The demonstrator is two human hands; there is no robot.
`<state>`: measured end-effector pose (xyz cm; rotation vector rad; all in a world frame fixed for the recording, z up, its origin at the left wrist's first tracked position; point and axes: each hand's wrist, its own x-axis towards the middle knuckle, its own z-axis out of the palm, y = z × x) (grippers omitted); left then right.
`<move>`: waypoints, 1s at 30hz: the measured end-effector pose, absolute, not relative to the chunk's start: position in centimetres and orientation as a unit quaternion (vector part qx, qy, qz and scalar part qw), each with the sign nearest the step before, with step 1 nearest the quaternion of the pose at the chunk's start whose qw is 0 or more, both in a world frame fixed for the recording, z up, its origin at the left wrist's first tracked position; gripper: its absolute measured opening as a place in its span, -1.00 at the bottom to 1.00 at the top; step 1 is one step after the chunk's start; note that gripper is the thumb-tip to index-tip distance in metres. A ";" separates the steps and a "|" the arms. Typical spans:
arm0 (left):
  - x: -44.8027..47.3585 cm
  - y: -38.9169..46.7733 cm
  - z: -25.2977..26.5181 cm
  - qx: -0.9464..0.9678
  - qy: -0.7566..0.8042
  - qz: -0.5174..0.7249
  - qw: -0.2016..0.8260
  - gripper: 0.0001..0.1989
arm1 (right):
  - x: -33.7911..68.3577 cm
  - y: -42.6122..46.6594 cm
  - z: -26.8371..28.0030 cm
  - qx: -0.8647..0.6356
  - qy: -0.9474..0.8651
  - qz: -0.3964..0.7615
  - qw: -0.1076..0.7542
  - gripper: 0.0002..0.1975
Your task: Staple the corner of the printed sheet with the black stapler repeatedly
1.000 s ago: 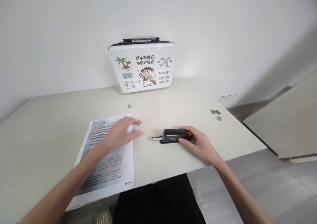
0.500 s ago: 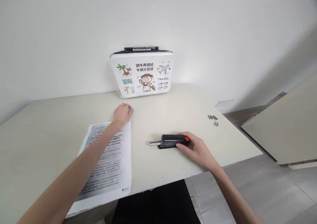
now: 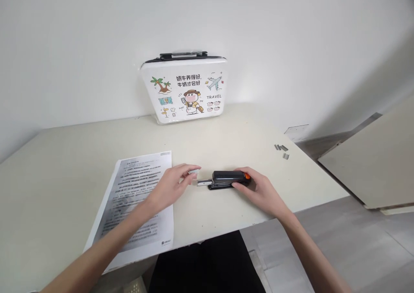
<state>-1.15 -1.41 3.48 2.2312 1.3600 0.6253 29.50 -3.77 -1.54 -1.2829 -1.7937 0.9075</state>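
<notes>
A black stapler (image 3: 228,177) with an orange rear end lies on the table, its metal staple tray (image 3: 204,182) sticking out to the left. My right hand (image 3: 258,189) is closed around its rear half. Between the thumb and fingertips of my left hand (image 3: 173,184) is a small silvery strip of staples (image 3: 194,171). That hand is just left of the tray, the strip slightly above the tray's end. Under my left forearm lies a printed sheet of paper (image 3: 136,198), partly covered by the arm.
A white case with cartoon prints (image 3: 187,94) leans against the wall at the back. Several short staple strips (image 3: 283,148) lie near the right edge of the table (image 3: 233,137). Beyond that edge stands a pale panel (image 3: 368,163) above the grey floor.
My left hand has come right and nearer, from the sheet's top corner to the stapler's tray, carrying the staple strip. My right hand keeps its grip on the stapler.
</notes>
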 end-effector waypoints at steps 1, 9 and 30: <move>-1.1 -1.8 3.4 0.826 0.480 0.224 0.193 -0.68 | 29.5 -3.8 -1.5 -0.500 -0.699 0.353 0.369 -0.69; -0.7 -2.6 2.6 0.907 0.372 0.197 0.002 -0.68 | 29.5 -3.7 -1.4 -0.498 -0.701 0.350 0.371 -0.69; -2.4 -1.1 2.8 0.883 0.405 0.160 0.175 -0.71 | 29.7 -3.5 -1.5 -0.500 -0.695 0.347 0.383 -0.69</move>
